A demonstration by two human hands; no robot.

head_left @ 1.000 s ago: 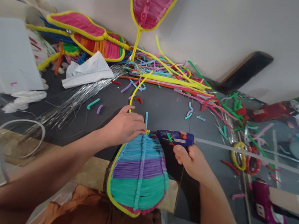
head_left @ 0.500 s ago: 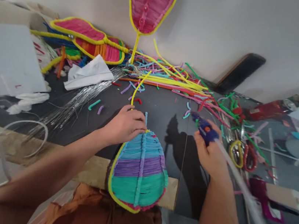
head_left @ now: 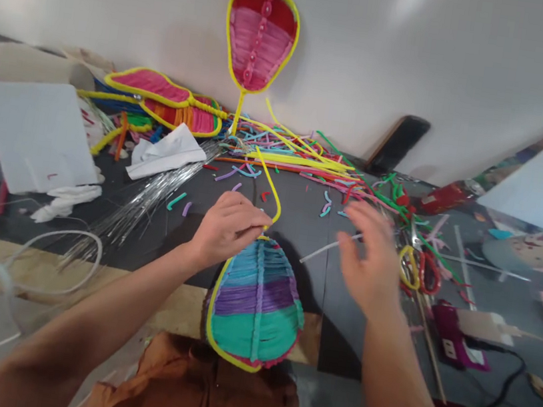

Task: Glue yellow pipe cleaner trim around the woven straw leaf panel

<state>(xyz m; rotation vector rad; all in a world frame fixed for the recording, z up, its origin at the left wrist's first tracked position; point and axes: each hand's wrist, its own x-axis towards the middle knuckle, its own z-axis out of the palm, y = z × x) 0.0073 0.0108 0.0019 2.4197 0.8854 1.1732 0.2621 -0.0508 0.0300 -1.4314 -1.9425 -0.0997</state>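
My left hand [head_left: 232, 228] pinches a bent yellow pipe cleaner [head_left: 274, 194] at the narrow top of a leaf-shaped panel [head_left: 255, 319]. Blue, purple and green pipe cleaner rows fill this panel, with a light blue rib down the middle. Yellow edging runs along its left and lower side. My right hand [head_left: 367, 257] is raised to the right of the panel with fingers apart, nothing in its grasp. A thin whitish stick [head_left: 328, 248] lies partly behind those fingers. The glue gun does not show; my right hand may cover it.
A pink panel [head_left: 259, 43] on a yellow stem stands at the back. Loose pipe cleaners [head_left: 302, 161], silver wires [head_left: 146, 193] and crumpled paper [head_left: 167, 152] lie behind the hands. To the right are scissors [head_left: 410, 267], a can [head_left: 449, 196] and a power strip [head_left: 452, 333].
My right hand has let go of the glue gun and opened. The yellow pipe cleaner at my left hand has swung right and now bends. The view has shifted.
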